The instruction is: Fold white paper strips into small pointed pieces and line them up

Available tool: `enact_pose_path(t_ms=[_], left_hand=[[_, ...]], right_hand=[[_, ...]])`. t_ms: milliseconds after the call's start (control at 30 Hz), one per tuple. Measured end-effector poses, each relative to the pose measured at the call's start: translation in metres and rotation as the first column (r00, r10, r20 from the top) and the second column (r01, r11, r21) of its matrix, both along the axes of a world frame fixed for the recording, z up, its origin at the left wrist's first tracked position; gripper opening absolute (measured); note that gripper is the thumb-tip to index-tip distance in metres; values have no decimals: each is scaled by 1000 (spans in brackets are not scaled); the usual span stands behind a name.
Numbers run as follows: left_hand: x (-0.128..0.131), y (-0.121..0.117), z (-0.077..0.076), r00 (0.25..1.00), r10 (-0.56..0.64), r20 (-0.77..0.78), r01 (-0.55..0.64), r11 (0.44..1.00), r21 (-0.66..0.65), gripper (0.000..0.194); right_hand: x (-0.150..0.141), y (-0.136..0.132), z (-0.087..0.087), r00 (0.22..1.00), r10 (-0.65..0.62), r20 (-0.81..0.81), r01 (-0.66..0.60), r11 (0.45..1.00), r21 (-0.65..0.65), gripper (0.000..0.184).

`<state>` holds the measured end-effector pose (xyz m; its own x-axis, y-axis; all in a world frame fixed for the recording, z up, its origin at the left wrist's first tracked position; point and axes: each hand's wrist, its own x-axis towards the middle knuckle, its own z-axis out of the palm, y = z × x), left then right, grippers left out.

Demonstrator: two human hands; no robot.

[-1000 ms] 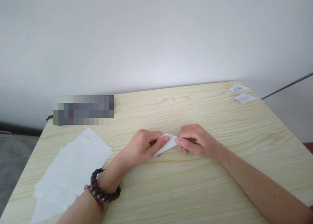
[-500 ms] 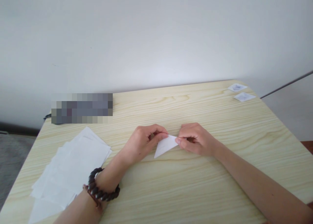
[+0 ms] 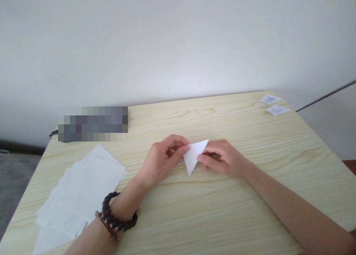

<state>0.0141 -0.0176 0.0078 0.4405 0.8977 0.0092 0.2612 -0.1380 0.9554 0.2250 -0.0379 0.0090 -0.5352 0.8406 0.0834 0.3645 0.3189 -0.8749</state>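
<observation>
Left hand [image 3: 162, 156] and right hand [image 3: 224, 157] pinch the folded paper [image 3: 194, 153]: mid-fold, I'd say; next move wants steady alignment.

Right hand [image 3: 226, 157] partly hidden behind folded paper [image 3: 194, 154]; object [image 3: 93, 124] pixelated.

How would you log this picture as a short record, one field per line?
Left hand: pinches the paper near its left corner
Right hand: holds its right edge, thumb in front
Paper: white, triangular
Bracelet: dark, beaded, beyond the left hand's wrist side
Table: pale, wood-grained
Table, left: overlapping white sheets; pixelated object behind
Table, far right: two white diamonds
</observation>
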Motion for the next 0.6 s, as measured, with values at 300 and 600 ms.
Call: enact_pose_path(t_ms=[300, 600], left_hand=[[1, -4, 1, 993, -26, -112, 61, 947, 314, 34], [2, -3, 0, 989, -44, -139, 79, 964, 253, 36]], right_hand=[[1, -1, -4, 996, -91, -23, 90, 996, -17, 26], [1, 1, -6, 999, -44, -3, 44, 999, 7, 22]])
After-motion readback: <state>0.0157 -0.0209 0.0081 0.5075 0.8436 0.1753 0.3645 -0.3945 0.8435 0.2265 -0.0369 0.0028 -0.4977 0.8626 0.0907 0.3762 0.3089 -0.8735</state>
